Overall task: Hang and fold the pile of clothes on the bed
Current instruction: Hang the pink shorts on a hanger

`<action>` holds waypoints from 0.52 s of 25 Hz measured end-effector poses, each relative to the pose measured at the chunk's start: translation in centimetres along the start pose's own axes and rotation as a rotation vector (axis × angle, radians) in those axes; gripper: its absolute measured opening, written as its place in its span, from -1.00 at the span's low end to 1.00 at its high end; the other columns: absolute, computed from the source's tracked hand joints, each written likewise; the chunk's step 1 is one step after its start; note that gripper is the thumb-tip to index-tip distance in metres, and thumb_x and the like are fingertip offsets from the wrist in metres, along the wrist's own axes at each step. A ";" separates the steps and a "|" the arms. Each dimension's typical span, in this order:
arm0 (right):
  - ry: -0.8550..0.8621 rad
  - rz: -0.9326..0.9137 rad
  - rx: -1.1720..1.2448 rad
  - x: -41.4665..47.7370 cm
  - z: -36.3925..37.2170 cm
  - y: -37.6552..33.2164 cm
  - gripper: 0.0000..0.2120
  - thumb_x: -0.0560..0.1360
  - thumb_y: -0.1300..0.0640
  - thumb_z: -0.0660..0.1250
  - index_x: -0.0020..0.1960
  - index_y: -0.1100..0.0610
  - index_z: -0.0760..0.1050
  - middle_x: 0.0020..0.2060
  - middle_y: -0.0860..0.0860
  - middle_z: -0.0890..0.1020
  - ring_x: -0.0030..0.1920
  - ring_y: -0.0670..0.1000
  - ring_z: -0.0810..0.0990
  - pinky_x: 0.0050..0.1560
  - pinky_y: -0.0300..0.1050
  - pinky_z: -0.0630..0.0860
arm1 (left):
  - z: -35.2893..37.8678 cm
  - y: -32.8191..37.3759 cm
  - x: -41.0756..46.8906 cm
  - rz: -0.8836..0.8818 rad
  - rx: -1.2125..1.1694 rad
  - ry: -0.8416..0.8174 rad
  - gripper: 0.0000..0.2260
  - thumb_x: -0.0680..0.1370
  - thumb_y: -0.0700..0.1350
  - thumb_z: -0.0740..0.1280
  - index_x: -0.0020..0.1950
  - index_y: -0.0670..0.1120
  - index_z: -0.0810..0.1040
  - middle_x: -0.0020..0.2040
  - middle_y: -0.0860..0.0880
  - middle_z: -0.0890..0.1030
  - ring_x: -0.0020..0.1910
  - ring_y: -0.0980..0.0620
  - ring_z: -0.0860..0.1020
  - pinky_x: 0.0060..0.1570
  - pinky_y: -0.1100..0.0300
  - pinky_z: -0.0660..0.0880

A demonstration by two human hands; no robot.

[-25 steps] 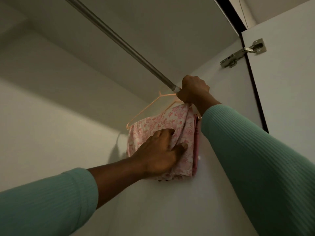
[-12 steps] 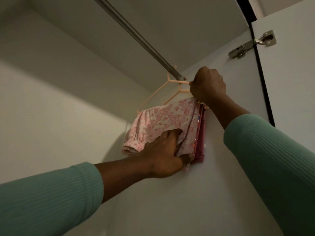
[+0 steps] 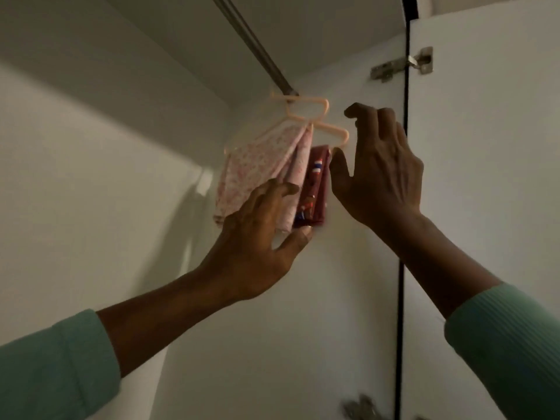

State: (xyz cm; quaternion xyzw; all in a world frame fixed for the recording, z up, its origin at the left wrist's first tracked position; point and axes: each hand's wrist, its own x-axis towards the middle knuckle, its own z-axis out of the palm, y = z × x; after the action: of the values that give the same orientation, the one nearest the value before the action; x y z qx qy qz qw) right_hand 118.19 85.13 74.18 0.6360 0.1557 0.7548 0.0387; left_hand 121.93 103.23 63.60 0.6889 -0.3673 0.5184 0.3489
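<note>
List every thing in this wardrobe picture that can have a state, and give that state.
Pink hanger, hooked on the rail.
Floral garment, hanging from a hanger.
Dark red garment, hanging beside it.
Left hand, open, fingers touching the floral garment.
Right hand, open, holding nothing.
Wardrobe door, open.

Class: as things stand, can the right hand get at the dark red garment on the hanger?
Probably yes. The right hand hangs open beside the dark red garment, nothing between them; the left hand rests on the pink floral garment.
</note>
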 end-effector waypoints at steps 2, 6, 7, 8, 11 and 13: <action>-0.124 -0.013 0.015 -4.5 -3.7 -0.3 -0.50 0.59 -0.07 0.33 0.44 0.10 0.36 0.25 0.10 0.48 0.10 0.06 0.53 -0.30 -0.21 0.34 | 1.0 1.7 -3.5 0.008 -0.092 -0.007 -0.41 0.58 0.23 0.30 0.57 0.12 0.29 0.59 0.14 0.29 0.56 0.16 0.27 0.52 -0.01 0.33; -0.346 0.144 0.088 -15.3 -11.7 -1.3 -0.55 0.58 -0.06 0.33 0.41 0.08 0.40 0.30 0.05 0.45 -0.01 0.00 0.54 -0.34 -0.29 0.38 | 3.9 5.8 -11.5 -0.041 -0.262 -0.081 -0.51 0.59 0.22 0.29 0.51 0.18 0.36 0.63 0.19 0.23 0.56 0.34 0.19 0.47 0.24 0.23; -0.390 0.199 0.091 -18.5 -13.9 -1.8 -0.55 0.58 -0.05 0.33 0.41 0.08 0.41 0.31 0.03 0.44 -0.01 -0.01 0.55 -0.34 -0.28 0.43 | 4.6 6.9 -13.8 -0.053 -0.303 -0.127 -0.52 0.60 0.23 0.28 0.51 0.19 0.36 0.63 0.21 0.22 0.57 0.34 0.18 0.45 0.29 0.21; -0.436 0.249 0.099 -21.4 -15.8 -2.3 -0.55 0.59 -0.04 0.34 0.42 0.07 0.41 0.33 0.01 0.43 0.01 -0.01 0.55 -0.33 -0.22 0.51 | 5.2 7.9 -15.9 -0.063 -0.338 -0.169 -0.52 0.60 0.24 0.27 0.51 0.18 0.37 0.64 0.21 0.20 0.57 0.32 0.18 0.45 0.29 0.22; -0.550 0.474 0.121 -29.7 -21.4 -3.3 -0.53 0.57 0.01 0.40 0.44 0.06 0.40 0.37 -0.03 0.40 0.16 -0.02 0.54 -0.16 -0.07 0.66 | 7.4 10.9 -22.4 -0.084 -0.399 -0.297 -0.50 0.60 0.26 0.24 0.51 0.14 0.39 0.65 0.20 0.20 0.59 0.22 0.23 0.45 0.21 0.27; -0.599 0.631 0.111 -34.7 -25.6 -4.3 -0.53 0.57 0.03 0.40 0.44 0.05 0.39 0.38 -0.06 0.39 0.26 -0.06 0.51 -0.04 -0.09 0.65 | 9.0 13.5 -26.9 -0.084 -0.444 -0.390 -0.52 0.61 0.25 0.25 0.50 0.13 0.40 0.65 0.20 0.19 0.58 0.19 0.26 0.40 0.25 0.24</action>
State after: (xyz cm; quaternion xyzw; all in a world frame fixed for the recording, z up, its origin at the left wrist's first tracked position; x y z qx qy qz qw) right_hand 99.23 75.51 36.45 0.8442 -0.0241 0.5025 -0.1848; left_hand 109.11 92.78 36.89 0.6969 -0.5029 0.2684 0.4351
